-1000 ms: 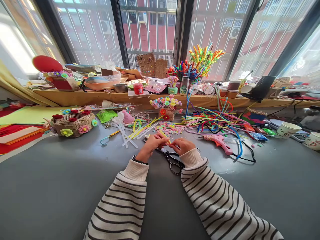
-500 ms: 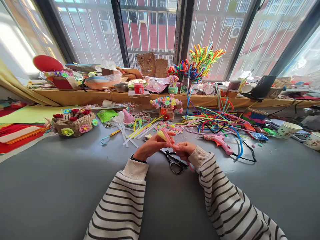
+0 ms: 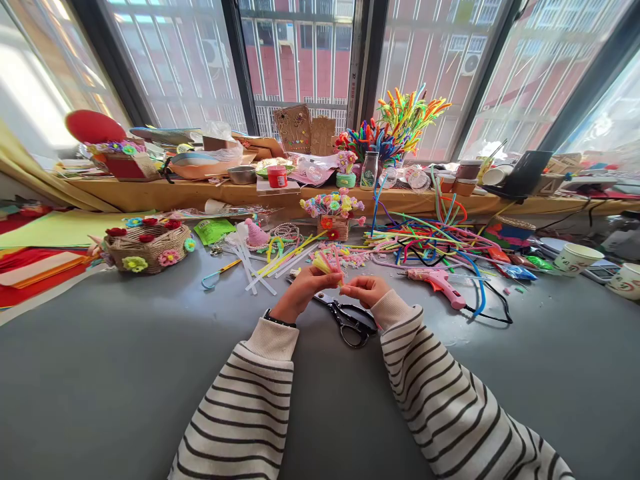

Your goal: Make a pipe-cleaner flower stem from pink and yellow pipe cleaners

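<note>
Yellow and pink pipe cleaners (image 3: 325, 263) are bunched in my left hand (image 3: 304, 291), their bent tops sticking up past the fingers. My right hand (image 3: 367, 291) is closed in a pinch at the lower end of that bunch, its fingertips close to the left ones. A bit of pink shows beside the right wrist; the exact strand between the right fingertips is partly hidden. Just beneath the hands lie black-handled scissors (image 3: 354, 325) on the grey table (image 3: 330, 413), their blades pointing away and partly covered by my left hand.
A pink glue gun (image 3: 440, 283) with its cable lies right of my hands, before a tangle of colourful pipe cleaners (image 3: 420, 237). Leftward are white glue sticks (image 3: 247, 267), a crochet hook (image 3: 220, 273) and a flower-trimmed basket (image 3: 150, 250). A flower box (image 3: 334, 227) stands behind.
My right hand has shifted slightly left and up, and its wrist has turned. The bunch sits a little lower and further left, and more of the scissors shows.
</note>
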Demonstrator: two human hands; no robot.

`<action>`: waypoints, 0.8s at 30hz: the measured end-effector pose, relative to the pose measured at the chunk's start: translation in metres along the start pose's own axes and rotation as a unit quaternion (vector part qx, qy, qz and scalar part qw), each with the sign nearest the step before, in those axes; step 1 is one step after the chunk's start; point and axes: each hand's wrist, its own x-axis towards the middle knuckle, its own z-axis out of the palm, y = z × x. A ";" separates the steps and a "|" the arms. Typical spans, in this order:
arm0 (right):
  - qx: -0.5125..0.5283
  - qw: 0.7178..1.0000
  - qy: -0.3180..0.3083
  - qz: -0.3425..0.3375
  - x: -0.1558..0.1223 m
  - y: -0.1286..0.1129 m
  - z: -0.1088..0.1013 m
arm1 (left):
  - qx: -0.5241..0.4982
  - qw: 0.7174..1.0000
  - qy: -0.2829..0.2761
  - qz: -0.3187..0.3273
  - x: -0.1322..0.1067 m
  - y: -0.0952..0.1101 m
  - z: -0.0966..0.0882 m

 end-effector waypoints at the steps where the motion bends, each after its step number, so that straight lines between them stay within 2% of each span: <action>1: -0.027 0.999 0.025 -0.024 0.001 0.001 0.001 | -0.004 1.000 0.011 -0.013 0.001 0.000 0.000; 6: -0.126 0.986 0.072 -0.084 0.001 0.001 0.003 | -0.011 0.998 0.045 -0.045 0.002 -0.001 0.000; 8: -0.197 0.970 0.096 -0.106 0.000 0.000 0.003 | -0.004 0.997 0.059 -0.055 0.003 -0.002 -0.001; 14: -0.419 0.873 0.165 -0.185 -0.003 0.000 0.006 | 0.014 0.990 0.111 -0.082 0.005 -0.004 0.000; 24: -0.567 0.759 0.227 -0.226 -0.003 0.002 0.017 | 0.011 0.983 0.166 -0.081 0.006 -0.005 0.007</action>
